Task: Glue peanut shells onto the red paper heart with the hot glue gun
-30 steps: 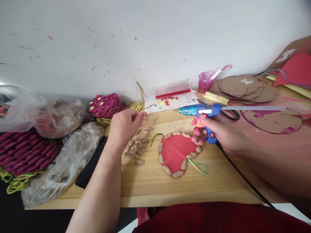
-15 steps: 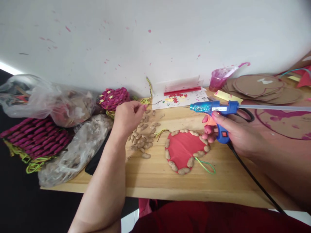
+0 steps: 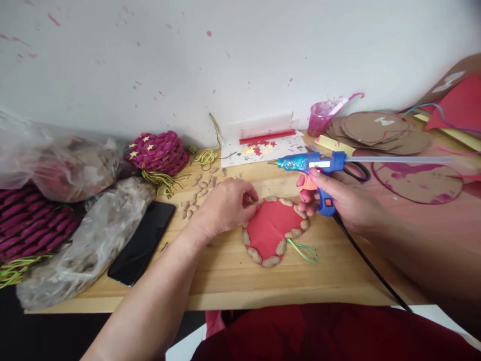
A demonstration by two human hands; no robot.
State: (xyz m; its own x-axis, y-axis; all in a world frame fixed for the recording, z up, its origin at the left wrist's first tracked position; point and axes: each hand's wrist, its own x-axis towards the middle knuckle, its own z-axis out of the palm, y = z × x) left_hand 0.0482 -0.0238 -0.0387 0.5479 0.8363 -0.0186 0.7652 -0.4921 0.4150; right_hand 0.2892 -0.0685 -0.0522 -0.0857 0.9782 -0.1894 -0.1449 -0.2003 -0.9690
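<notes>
My left hand [image 3: 233, 205] is at the upper left rim of a red heart [image 3: 272, 225] edged with glued peanuts. Its fingers are closed on that rim, covering a peanut or two there. In my right hand [image 3: 334, 195] is a blue hot glue gun [image 3: 315, 163], raised above the heart's right side with its nozzle pointing left. A long clear glue stick [image 3: 398, 159] sticks out of its back, and my fingers rest around the orange trigger [image 3: 308, 183]. From the heart's lower right side runs a green and yellow cord loop [image 3: 306, 253]. Loose peanuts [image 3: 203, 188] lie left of the heart, partly behind my left hand.
A black phone [image 3: 143, 243] and plastic bags [image 3: 90, 240] lie at left, beside magenta woven pieces [image 3: 161, 153]. Behind are a white paper with star confetti [image 3: 259, 148] and a pink cup [image 3: 319, 118]. Cardboard pieces [image 3: 379, 130] stack at right. The gun's black cable [image 3: 372, 265] trails toward the front edge.
My left hand has come down and right from above the loose peanuts to the heart's rim. The glue gun stays held over the heart's right side. The view has shifted right.
</notes>
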